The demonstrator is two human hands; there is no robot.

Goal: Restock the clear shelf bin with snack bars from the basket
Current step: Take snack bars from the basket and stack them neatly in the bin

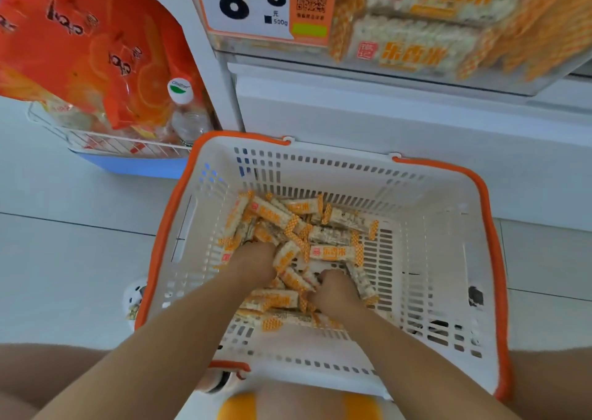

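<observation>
Can't really see my fingertips, both the left hand (254, 259) and right hand (334, 291) are dug into the snack bars (333, 253). The clear shelf bin (432, 35) up top is cut off by the edge and blurry. Small print on the price tag (253, 3) is unreadable for me.

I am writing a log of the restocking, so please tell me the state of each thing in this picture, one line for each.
Basket: on the floor, partly filled with bars.
Snack bars: loose pile in the basket.
Left hand: in the pile, grips bars.
Right hand: in the pile, grips bars.
Shelf bin: holds bars, above the basket.
</observation>
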